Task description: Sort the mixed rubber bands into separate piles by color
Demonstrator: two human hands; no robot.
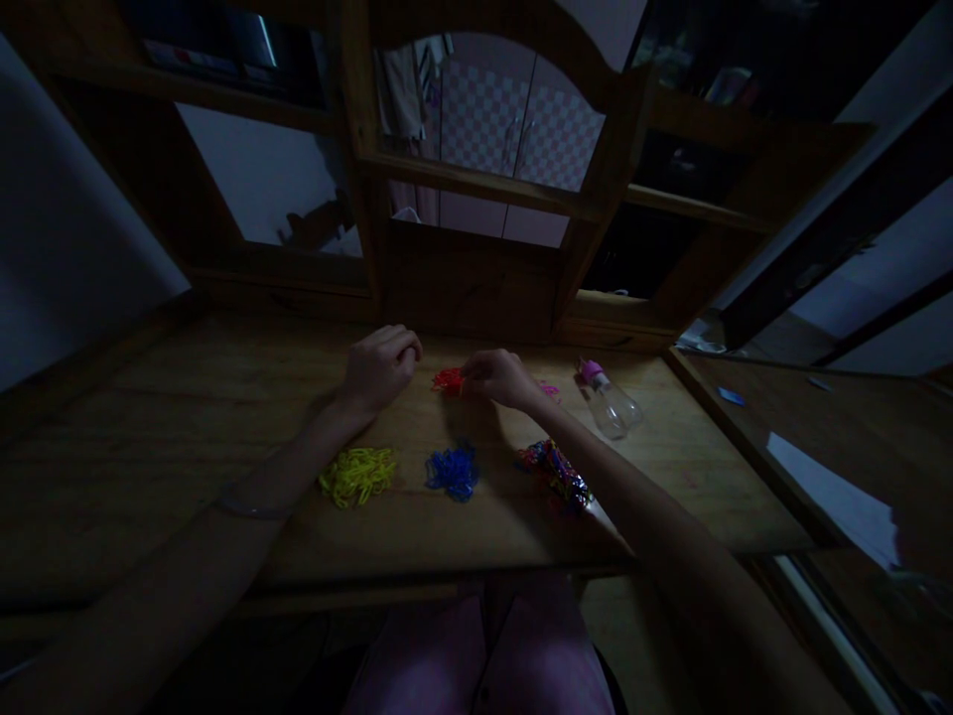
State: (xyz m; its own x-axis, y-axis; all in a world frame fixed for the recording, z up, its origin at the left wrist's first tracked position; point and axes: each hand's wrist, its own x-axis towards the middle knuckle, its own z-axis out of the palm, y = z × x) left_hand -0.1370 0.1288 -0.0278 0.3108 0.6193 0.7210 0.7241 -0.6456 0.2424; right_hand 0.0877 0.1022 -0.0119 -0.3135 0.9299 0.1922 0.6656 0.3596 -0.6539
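Observation:
My right hand (500, 377) reaches to the back middle of the desk, its fingertips pinched at the right edge of a small red pile (447, 381) of what look like paper clips. Loosely curled, my left hand (383, 365) hovers to the left of that pile; its fingertips are hidden, so I cannot see whether anything is in them. Closer to me lie a yellow pile (358, 475) and a blue pile (452, 471) of the same kind. Under my right forearm is a mixed-colour pile (555, 473), partly shiny like plastic wrap. A few pink pieces (549, 389) show behind my right wrist.
A clear bottle (612, 405) with a pink top lies on its side at the right of the wooden desk (223, 397). A wooden shelf frame (476, 179) rises at the back. White paper (834, 492) rests on the surface at far right. The room is dim.

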